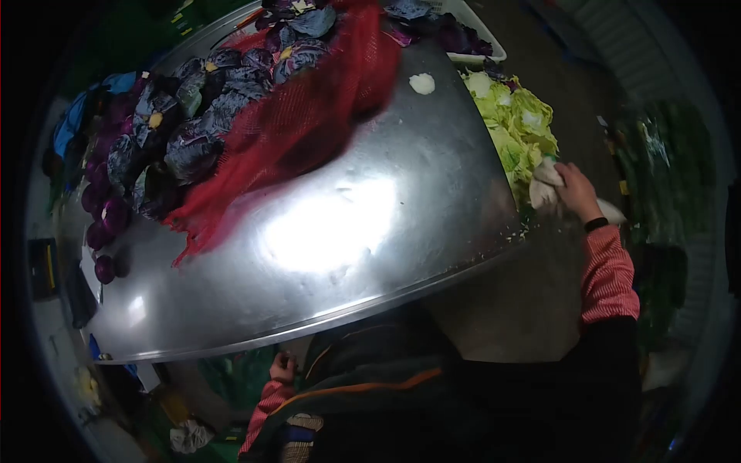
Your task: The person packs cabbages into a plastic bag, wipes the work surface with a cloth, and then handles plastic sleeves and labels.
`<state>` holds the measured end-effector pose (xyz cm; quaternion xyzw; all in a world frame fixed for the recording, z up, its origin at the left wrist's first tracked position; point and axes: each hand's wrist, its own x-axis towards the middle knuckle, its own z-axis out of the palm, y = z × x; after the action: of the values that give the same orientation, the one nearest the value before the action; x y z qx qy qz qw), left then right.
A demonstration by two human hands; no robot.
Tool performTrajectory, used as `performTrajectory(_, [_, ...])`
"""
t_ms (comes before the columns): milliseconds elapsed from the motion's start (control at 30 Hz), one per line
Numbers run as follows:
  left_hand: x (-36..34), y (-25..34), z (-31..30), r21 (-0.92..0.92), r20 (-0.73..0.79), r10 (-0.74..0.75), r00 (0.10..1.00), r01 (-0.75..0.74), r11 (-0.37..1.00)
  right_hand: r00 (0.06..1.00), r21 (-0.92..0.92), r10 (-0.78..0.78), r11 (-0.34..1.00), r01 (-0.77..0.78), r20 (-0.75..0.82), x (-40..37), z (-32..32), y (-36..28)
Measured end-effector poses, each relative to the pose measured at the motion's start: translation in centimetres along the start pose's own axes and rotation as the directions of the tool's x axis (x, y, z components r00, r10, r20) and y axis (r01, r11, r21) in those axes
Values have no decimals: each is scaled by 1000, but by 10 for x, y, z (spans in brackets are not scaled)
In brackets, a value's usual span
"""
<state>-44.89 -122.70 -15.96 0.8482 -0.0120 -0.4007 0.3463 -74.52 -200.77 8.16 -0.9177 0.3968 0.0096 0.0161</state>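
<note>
Grips pale wad, poss. cloth or leaf, in closed fingers of R hand, beside green cabbage leaves at table edge. Handles light, limp; best bunched whole. Curls L hand by chest.

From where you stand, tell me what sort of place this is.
Probably a produce prep area, such as a commercial kitchen or market back room: a stainless steel table, a heap of red cabbages beside a red mesh sack, and green cabbage leaves by the right hand, which grips a pale scrap.
</note>
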Motion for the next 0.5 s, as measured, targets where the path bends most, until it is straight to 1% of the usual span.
performTrajectory(67, [-7,12,10,-145,8,26,1000,-25,989,998,141,-45,989,52,-48,16,-30,-55])
performTrajectory(100, [-10,13,14,-159,-12,120,993,-121,980,986,251,-148,954,163,-79,19,-28,-87])
performTrajectory(133, [-12,14,16,-160,-26,77,997,-80,984,962,351,-243,896,270,-121,16,-26,-124])
performTrajectory(167, [-16,21,18,-162,-36,33,999,-39,986,935,418,-336,838,350,-109,10,-21,-171])
performTrajectory(200, [-19,26,22,-168,-45,-11,999,3,986,865,492,-474,720,489,-167,2,-9,-216])
performTrajectory(233, [-19,21,26,-250,-48,-61,997,48,967,825,634,-539,581,510,-170,-8,6,-265])
performTrajectory(267, [-19,18,28,-266,-61,-52,997,34,963,725,596,-673,524,608,-148,-13,47,-312])
performTrajectory(300, [-21,18,31,-280,-71,-46,996,24,960,686,475,-716,563,676,-128,-31,72,-363])
performTrajectory(333, [-23,18,33,-293,-80,-41,996,15,956,581,347,-749,478,807,-318,-47,99,-391])
performTrajectory(433, [-28,37,33,-252,-118,-40,992,9,968,655,468,-691,491,735,-305,-61,133,-386])
performTrajectory(467, [-24,34,37,-311,-90,-54,994,24,950,706,563,-658,491,665,-260,-55,147,-353])
performTrajectory(500, [-19,24,40,-367,-60,-72,996,45,929,781,546,-621,635,547,-60,-47,137,-303])
